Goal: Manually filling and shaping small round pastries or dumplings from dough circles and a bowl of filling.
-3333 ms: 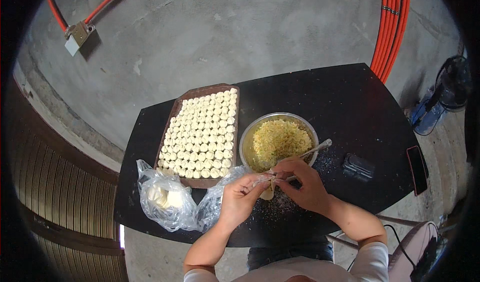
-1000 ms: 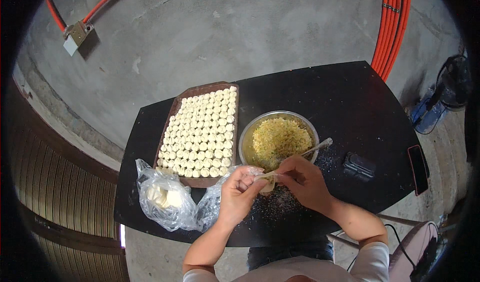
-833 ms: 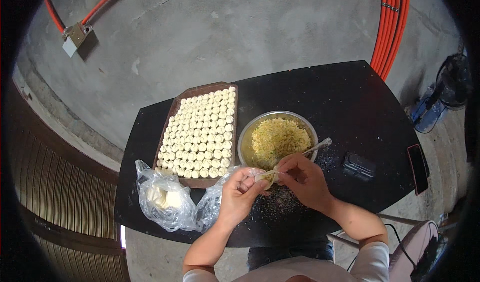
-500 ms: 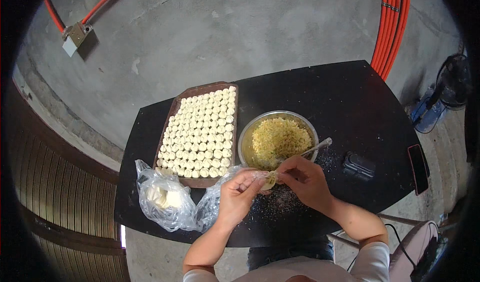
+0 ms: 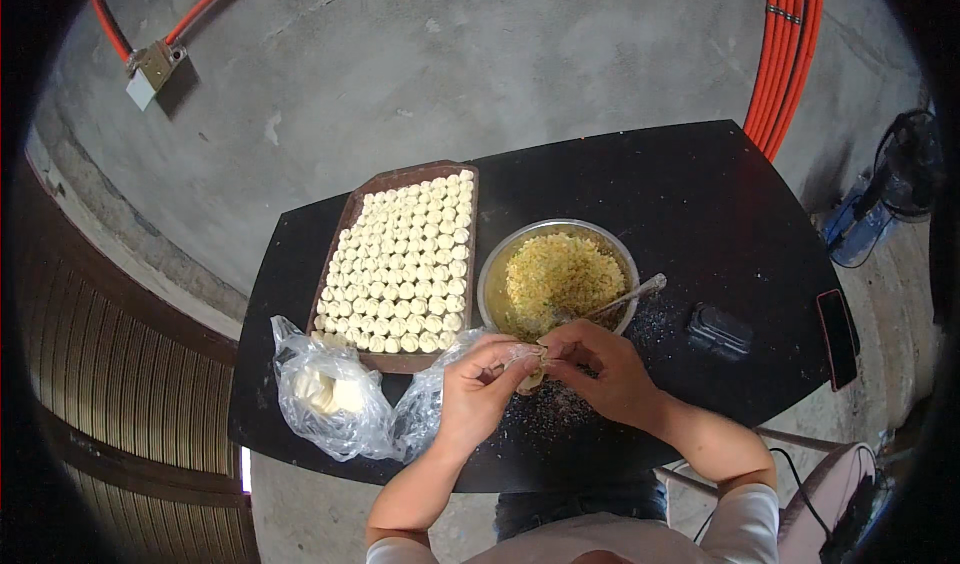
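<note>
Between my two hands, just in front of the metal bowl, is a small dumpling (image 5: 533, 376) of pale dough. My left hand (image 5: 478, 384) grips its left side, thumb and fingers closed. From the other side my right hand (image 5: 598, 369) pinches the dough's upper edge with thumb and forefinger. The fingers cover much of it. Crumbly yellow-green filling (image 5: 562, 274) heaps up in the metal bowl (image 5: 487, 309), and a spoon (image 5: 640, 292) leans on its right rim. Left of the bowl, a brown tray (image 5: 400, 363) carries rows of many finished dumplings (image 5: 400, 264).
A clear plastic bag (image 5: 350, 429) with pale dough wrappers (image 5: 330, 394) lies at the front left of the black table (image 5: 690, 194). To the right are a dark plastic box (image 5: 719, 332) and a phone (image 5: 837, 336) by the edge. White crumbs dot the tabletop near my hands.
My right hand has shifted slightly left, bringing its fingers against those of my left hand over the dumpling. The dough's top edge is now more covered. Tray, bowl and bag stay put.
</note>
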A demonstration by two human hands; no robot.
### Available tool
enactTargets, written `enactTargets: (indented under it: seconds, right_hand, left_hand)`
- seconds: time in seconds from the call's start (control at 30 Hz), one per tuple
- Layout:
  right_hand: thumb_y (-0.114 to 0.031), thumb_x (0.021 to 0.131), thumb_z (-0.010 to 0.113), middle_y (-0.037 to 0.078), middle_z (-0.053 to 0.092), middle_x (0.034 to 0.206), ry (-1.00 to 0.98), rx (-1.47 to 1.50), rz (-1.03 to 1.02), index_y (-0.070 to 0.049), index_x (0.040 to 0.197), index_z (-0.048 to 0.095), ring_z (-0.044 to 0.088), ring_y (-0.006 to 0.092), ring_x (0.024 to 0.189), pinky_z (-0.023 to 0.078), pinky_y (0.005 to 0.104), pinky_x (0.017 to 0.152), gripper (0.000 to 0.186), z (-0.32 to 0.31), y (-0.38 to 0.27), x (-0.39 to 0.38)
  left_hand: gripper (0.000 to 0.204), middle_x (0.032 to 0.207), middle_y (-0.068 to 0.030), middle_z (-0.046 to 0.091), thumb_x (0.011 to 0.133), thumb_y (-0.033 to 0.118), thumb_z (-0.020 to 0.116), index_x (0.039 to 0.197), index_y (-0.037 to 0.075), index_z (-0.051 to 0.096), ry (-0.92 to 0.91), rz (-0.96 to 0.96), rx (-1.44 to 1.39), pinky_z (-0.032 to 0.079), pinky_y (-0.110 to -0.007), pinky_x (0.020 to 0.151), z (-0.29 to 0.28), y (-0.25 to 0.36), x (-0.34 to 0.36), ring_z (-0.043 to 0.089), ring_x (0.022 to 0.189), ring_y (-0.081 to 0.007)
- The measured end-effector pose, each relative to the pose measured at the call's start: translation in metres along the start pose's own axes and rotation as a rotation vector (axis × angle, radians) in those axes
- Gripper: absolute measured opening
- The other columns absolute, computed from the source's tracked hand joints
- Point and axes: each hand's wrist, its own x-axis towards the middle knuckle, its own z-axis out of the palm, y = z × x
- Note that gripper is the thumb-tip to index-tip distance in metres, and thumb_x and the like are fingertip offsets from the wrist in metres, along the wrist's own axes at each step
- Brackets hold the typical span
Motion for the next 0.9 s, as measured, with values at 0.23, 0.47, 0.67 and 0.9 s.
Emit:
enactTargets:
  seconds: [0.23, 0.47, 0.67, 0.9]
  right_hand:
    - [0.001, 0.084, 0.058, 0.004, 0.056, 0.089, -0.004, 0.004, 0.035, 0.000, 0.095, 0.056, 0.056, 0.0079, 0.080, 0.048, 0.0212, 0.068, 0.011, -0.0049, 0.0018, -0.0002]
    - [-0.002, 0.082, 0.060, 0.004, 0.056, 0.084, 0.185, 0.023, 0.019, -0.001, 0.090, 0.058, 0.056, 0.0082, 0.071, 0.045, 0.0209, 0.059, 0.008, -0.0029, 0.0028, 0.0029]
    - [-0.001, 0.082, 0.060, 0.004, 0.054, 0.089, 0.162, 0.045, 0.000, -0.002, 0.087, 0.056, 0.055, 0.0081, 0.073, 0.044, 0.0207, 0.060, 0.006, -0.0008, 0.0040, 0.0023]
    - [-0.001, 0.081, 0.060, 0.004, 0.054, 0.088, 0.119, 0.064, -0.020, -0.003, 0.087, 0.056, 0.053, 0.0082, 0.073, 0.043, 0.0215, 0.059, 0.008, 0.0033, 0.0078, -0.0001]
  left_hand:
    - [0.017, 0.093, -0.0072, 0.064, 0.082, -0.006, 0.058, 0.098, -0.001, 0.055, 0.003, -0.055, -0.205, 0.049, -0.022, 0.070, 0.0018, -0.0005, 0.0003, 0.061, 0.080, -0.0110]
    - [0.021, 0.096, -0.0082, 0.062, 0.083, -0.008, 0.056, 0.103, -0.002, 0.051, -0.097, -0.088, -0.272, 0.050, -0.023, 0.075, 0.0017, -0.0040, -0.0012, 0.060, 0.086, -0.0118]
    - [0.022, 0.095, -0.0085, 0.062, 0.082, -0.008, 0.057, 0.103, -0.003, 0.050, -0.080, -0.064, -0.300, 0.050, -0.024, 0.076, 0.0038, -0.0026, -0.0011, 0.060, 0.086, -0.0126]
    - [0.022, 0.095, -0.0104, 0.063, 0.082, -0.008, 0.058, 0.101, -0.002, 0.051, -0.053, -0.083, -0.271, 0.053, -0.026, 0.072, 0.0035, -0.0024, -0.0006, 0.062, 0.084, -0.0143]
